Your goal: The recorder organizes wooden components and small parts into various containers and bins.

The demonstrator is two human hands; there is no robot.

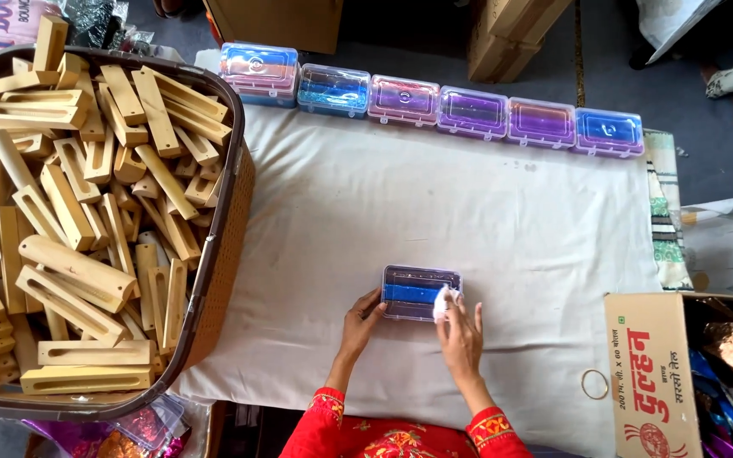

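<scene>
White wad (443, 303) hides plastic box (413, 291) corner, contents unclear

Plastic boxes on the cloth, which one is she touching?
The lone clear box near her, apart from the back row of six; left hand steadies it, right hand presses something white on it.

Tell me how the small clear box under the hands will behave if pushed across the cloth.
The clear box looks light and stiff, so it probably slides rather than tips: it lies flat and low. The white cloth may drag or wrinkle beneath it.

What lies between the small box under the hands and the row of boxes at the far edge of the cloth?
Only bare white cloth between the small box and the row of boxes, per the head view.
</scene>
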